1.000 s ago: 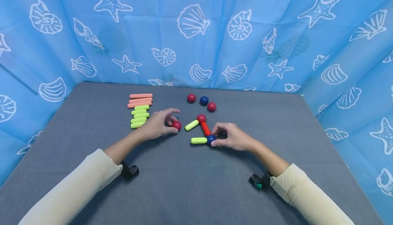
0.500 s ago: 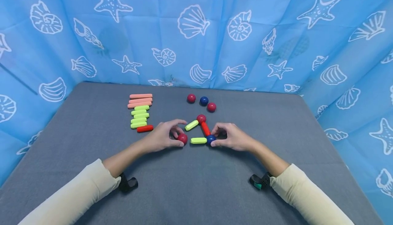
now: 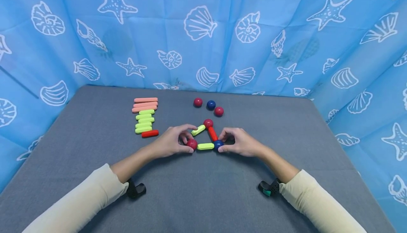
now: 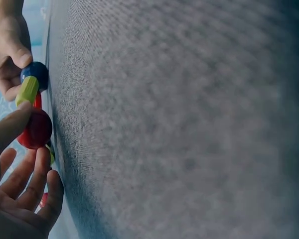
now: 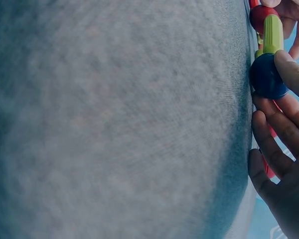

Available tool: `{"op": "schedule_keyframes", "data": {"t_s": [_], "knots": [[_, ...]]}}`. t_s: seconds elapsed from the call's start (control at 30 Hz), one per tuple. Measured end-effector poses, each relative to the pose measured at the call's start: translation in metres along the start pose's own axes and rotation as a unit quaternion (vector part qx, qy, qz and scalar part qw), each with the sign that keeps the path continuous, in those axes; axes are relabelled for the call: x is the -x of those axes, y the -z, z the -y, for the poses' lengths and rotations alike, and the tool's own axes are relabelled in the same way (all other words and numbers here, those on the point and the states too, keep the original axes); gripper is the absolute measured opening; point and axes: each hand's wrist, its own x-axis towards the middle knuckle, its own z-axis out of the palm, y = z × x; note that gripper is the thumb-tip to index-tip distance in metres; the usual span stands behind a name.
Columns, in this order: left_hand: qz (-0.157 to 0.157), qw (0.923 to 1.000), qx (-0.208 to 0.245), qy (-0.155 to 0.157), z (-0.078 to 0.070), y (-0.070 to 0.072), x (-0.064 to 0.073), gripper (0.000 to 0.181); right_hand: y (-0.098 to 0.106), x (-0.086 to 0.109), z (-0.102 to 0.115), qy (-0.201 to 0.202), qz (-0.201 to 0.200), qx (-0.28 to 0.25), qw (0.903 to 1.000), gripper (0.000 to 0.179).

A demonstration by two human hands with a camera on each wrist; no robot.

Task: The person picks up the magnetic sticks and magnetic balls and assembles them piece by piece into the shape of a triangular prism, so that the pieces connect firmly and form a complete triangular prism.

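My left hand (image 3: 173, 141) pinches a red ball (image 3: 192, 144) between thumb and fingers, at the left end of a yellow-green stick (image 3: 205, 146). At that stick's other end, my right hand (image 3: 239, 141) pinches a blue ball (image 3: 218, 144). From the blue ball a red stick (image 3: 212, 133) runs up to a second red ball (image 3: 208, 123). Another yellow-green stick (image 3: 198, 130) slants down from this ball, its lower end close to my left fingers. In the left wrist view, the red ball (image 4: 36, 130) lies against the stick, with the blue ball (image 4: 35, 75) beyond.
Salmon sticks (image 3: 145, 104), several yellow-green sticks (image 3: 144, 121) and a red stick (image 3: 150, 133) lie in a column at the left. Behind the joined pieces are two loose red balls (image 3: 198, 102) and a blue one (image 3: 211, 105). A blue shell-print curtain (image 3: 203, 49) borders the grey table (image 3: 203, 197).
My left hand has brought its red ball right and nearer, up to the end of the lower yellow-green stick. The right hand has stayed on the blue ball.
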Motion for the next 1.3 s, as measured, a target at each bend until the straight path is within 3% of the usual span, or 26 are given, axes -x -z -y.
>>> {"op": "schedule_keyframes", "data": {"t_s": [0.57, 0.73, 0.97, 1.3], "knots": [[0.006, 0.9999, -0.001, 0.014, 0.0, 0.003, 0.002, 0.069, 0.001, -0.003, 0.005, -0.004, -0.001, 0.014, 0.9999, 0.028], [0.006, 0.9996, 0.013, 0.025, 0.001, 0.003, 0.002, 0.072, 0.001, -0.012, 0.005, -0.006, -0.038, 0.011, 0.9992, 0.026], [-0.001, 0.998, 0.04, 0.049, 0.004, 0.002, 0.002, 0.083, -0.005, -0.037, 0.011, -0.043, -0.092, 0.041, 0.994, 0.047], [-0.011, 0.998, 0.045, 0.043, 0.004, 0.001, 0.001, 0.091, -0.009, -0.06, 0.014, -0.074, -0.114, 0.061, 0.9888, 0.033]]}}
